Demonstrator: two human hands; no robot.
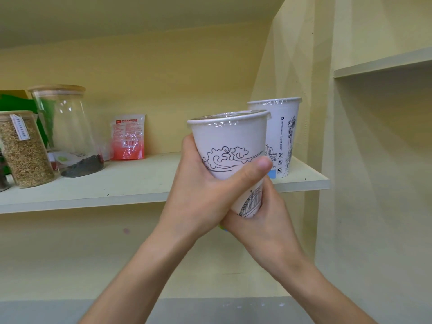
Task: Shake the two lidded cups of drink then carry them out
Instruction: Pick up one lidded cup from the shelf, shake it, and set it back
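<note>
A white paper cup with black line drawings and a sealed film lid is held upright in front of the shelf. My left hand wraps its middle, thumb across the front. My right hand grips its lower part and base from the right. A second lidded cup of the same kind stands on the shelf just behind and to the right, untouched.
On the shelf's left stand a glass jar with a wooden lid and dark leaves at its bottom, a jar of grain, and a red and white packet leaning on the wall. Another shelf sits higher at the right.
</note>
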